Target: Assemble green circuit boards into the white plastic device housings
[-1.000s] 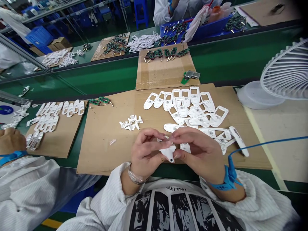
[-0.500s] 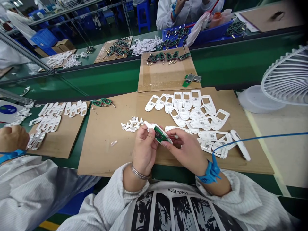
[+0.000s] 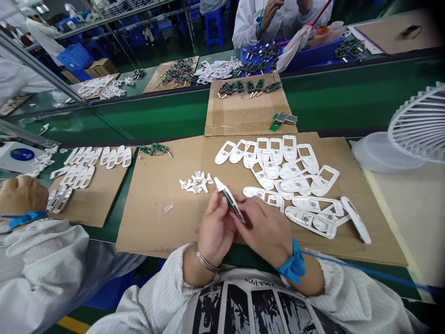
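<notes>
Gripping one slim white casing [image 3: 231, 197] with a green circuit board [image 3: 225, 199] showing along its side, the left hand [image 3: 215, 232] and right hand [image 3: 267, 227] are working together above the near edge of the cardboard sheet [image 3: 153, 213], around its middle. The left is pinching the casing near its white pointed cap [image 3: 219, 184], which is aiming toward the far edge; the right is grasping the lower end, its fingers hiding how the parts are meeting there. Farther in and leftward, loose white caps [image 3: 196, 182] are lying in a small pile; toward the right edge, window-cut white shells [image 3: 294, 174] are overlapping. Working well here is probably calling for a steady left pinch, even pressure along the casing, light contact with the board, and keeping the blue wrist strap [image 3: 294, 264] from brushing the shells.
</notes>
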The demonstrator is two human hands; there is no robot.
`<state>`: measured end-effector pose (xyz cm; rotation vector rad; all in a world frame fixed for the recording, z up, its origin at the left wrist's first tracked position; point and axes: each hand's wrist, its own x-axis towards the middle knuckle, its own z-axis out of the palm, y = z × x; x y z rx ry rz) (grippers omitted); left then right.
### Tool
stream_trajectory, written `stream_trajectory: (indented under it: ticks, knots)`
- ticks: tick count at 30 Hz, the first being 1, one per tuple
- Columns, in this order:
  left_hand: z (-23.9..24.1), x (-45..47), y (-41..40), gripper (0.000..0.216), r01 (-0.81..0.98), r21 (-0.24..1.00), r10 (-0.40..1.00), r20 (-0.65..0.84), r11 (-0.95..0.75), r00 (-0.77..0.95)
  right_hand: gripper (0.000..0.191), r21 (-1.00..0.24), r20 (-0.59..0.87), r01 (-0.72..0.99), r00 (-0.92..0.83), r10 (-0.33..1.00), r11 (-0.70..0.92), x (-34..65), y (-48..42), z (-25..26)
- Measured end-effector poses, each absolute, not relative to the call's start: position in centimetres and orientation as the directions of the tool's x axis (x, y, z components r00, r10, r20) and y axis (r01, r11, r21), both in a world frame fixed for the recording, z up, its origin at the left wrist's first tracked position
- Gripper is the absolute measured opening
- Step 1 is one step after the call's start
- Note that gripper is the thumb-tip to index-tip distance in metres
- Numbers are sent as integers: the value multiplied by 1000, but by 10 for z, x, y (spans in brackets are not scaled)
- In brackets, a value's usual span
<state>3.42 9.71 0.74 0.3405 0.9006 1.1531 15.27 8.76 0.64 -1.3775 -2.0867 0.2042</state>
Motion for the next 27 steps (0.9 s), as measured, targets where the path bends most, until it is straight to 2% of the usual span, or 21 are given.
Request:
stream_trajectory:
  ticks: [3,6,8,11,14,18,24,27]
  knots:
    - [11,19,99,29,-688,626,900,-427,367,91,20,-513,434,669,-339,835,538,155,85,17]
    - [17,-9,101,26,-724,621,931,-355,301,83,17,-636,456,575,-257,852,515,165,91,34]
    - [24,-31,100,25,-736,630,950,-306,247,57,11,-671,413,575,-236,880,469,168,100,43]
    - [33,-56,96,27,-777,597,960,-276,198,32,9,-686,297,573,-342,891,449,160,116,50]
    - [37,-67,91,31,-855,445,945,-296,266,140,11,-693,235,543,-451,861,473,138,129,51]
    - [35,-69,86,33,-901,266,920,-290,343,265,13,-708,252,490,-496,831,508,113,139,53]
    - [33,-70,84,27,-892,174,889,-284,417,360,14,-710,326,463,-452,831,530,99,151,61]
    - [34,-67,85,24,-874,158,868,-287,460,405,23,-746,341,401,-456,822,532,93,156,65]
